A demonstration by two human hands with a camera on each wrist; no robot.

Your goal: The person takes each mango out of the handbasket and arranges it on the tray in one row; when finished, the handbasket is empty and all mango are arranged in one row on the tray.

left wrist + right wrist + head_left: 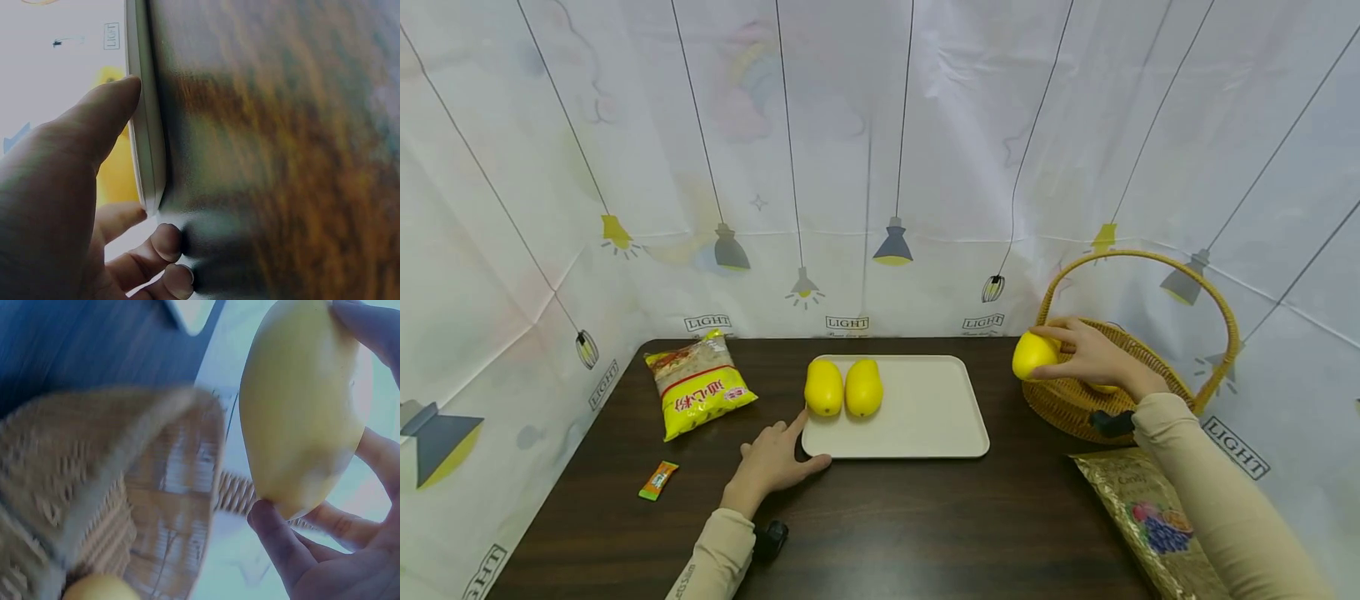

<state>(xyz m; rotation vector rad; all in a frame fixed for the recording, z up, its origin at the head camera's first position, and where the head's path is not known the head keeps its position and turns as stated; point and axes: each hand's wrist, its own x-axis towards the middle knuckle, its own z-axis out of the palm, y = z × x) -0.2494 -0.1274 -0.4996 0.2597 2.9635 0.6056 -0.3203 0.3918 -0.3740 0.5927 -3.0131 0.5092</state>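
My right hand (pixel 1093 354) holds a smooth yellow mango (pixel 1032 357) between thumb and fingertips, raised over the left rim of the wicker basket (pixel 1060 410). Another yellow mango (pixel 100 590) shows low inside the basket in the right wrist view. Two more mangoes, a left one (pixel 824 388) and a right one (pixel 863 389), lie side by side on the left part of a white rectangular tray (pixel 932 408). At the tray's front left corner is my left hand (pixel 771 463), thumb against the front rim and index finger extended along the left edge.
A bag with a yellow label (pixel 703 387) lies at the back left, with a small orange wrapped snack (pixel 658 481) before it. A gold candy bag (pixel 1157 517) lies under the right forearm. The basket's tall handle (pixel 1138 254) arches above it. Printed curtains surround the dark table.
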